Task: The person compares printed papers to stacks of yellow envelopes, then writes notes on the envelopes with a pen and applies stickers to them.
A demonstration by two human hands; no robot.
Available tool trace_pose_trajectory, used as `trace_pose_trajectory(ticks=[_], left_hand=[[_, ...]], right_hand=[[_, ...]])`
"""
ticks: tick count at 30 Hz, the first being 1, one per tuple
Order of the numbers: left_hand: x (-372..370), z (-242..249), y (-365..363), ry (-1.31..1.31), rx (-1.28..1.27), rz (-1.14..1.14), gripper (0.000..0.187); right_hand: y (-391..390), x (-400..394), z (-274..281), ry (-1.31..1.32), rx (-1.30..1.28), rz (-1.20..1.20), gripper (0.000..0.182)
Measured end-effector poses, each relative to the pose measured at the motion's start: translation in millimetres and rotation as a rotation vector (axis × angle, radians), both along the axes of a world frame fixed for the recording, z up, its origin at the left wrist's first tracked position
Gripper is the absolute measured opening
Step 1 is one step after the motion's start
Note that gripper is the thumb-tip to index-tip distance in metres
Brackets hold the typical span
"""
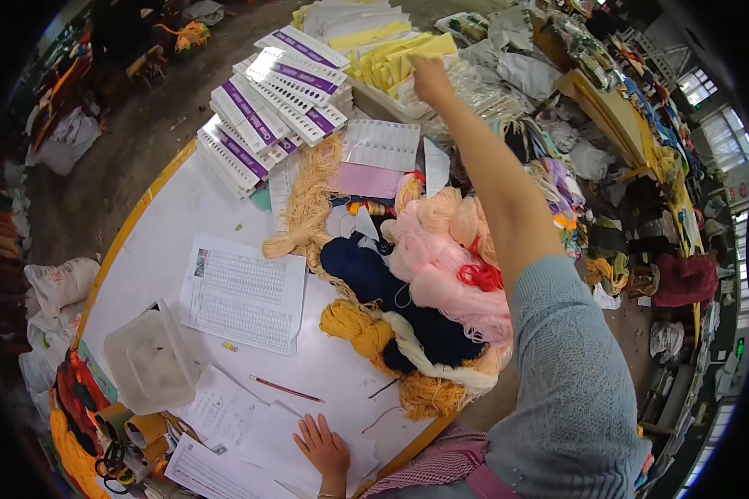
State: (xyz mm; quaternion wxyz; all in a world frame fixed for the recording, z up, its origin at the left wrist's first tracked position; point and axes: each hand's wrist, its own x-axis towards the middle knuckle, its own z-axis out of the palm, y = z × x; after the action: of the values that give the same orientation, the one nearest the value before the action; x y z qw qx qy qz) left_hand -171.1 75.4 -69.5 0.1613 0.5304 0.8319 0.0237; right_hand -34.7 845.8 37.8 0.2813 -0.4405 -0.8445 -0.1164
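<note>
Your right hand (431, 81) is sitting at the yellow slips (383, 65), far side of the table (146, 249); fingers are curling down at them, but can't tell whether they're pinching one. Your left hand (323, 447) is lying flat, fingers spread, gripping nothing, on loose white sheets (266, 437) at the near edge, probably bracing your lean or steadying the paper. Your right arm is spanning the yarn side, likely because the skeins are taking up the space between you and the slips.

Containers: a pale tray (381, 97) is holding the slips, bunched and poking above the rim, presumably for easy picking. A translucent tub (148, 362) is standing at the left; only a small dark mark is showing inside.

Pink skeins (433, 262), navy skeins (366, 270) and mustard skeins (356, 327) are bunching together, seemingly grouped by colour. Purple-banded cards (254, 112) are stacking up beside the tray. A pencil (287, 389) is lying just beyond the loose sheets.
</note>
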Motion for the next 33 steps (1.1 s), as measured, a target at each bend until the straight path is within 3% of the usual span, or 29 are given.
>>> trace_pose_trajectory(ticks=[2, 4, 6, 8, 11, 19, 25, 30, 32, 33], left_hand=[[-0.4, -6.0, -3.6, 0.040, 0.032, -0.032, 0.055], [-0.1, -9.6, -4.6, 0.056, 0.045, -0.020, 0.051], [0.1, -10.3, -4.3, 0.071, 0.060, -0.006, 0.048], [0.3, -9.3, -3.8, 0.063, 0.051, -0.003, 0.048], [0.3, -10.1, -5.1, 0.038, 0.057, 0.008, 0.048], [-1.7, -9.1, -3.3, 0.038, 0.075, 0.000, 0.050], [0.2, -9.3, -4.8, 0.049, 0.082, -0.001, 0.050], [-1.3, -6.8, -6.8, 0.037, 0.051, -0.021, 0.055], [-0.4, -5.6, -4.2, 0.032, 0.043, -0.012, 0.055], [0.1, -5.7, -3.1, 0.033, 0.047, -0.016, 0.055]], right_hand=[[19.9, -2.8, -15.5, 0.035, 0.124, 0.051, 0.036], [23.7, -7.1, -4.9, -0.151, -0.066, -0.092, 0.038], [19.5, -5.0, 4.5, -0.181, -0.135, -0.072, 0.031], [16.0, 3.1, 5.0, -0.245, 0.063, -0.048, 0.023], [1.0, 12.9, 9.9, -0.334, -0.038, -0.073, 0.014], [1.9, 63.5, 15.1, -0.213, 0.025, 0.050, 0.008], [-17.9, 53.9, -0.5, -0.233, -0.206, 0.051, 0.015], [-39.8, 47.0, 10.2, -0.271, 0.033, 0.123, 0.014], [-42.6, 35.9, 15.7, -0.255, -0.094, -0.007, 0.015], [-35.3, 31.6, 18.8, -0.150, -0.328, -0.083, 0.019]])
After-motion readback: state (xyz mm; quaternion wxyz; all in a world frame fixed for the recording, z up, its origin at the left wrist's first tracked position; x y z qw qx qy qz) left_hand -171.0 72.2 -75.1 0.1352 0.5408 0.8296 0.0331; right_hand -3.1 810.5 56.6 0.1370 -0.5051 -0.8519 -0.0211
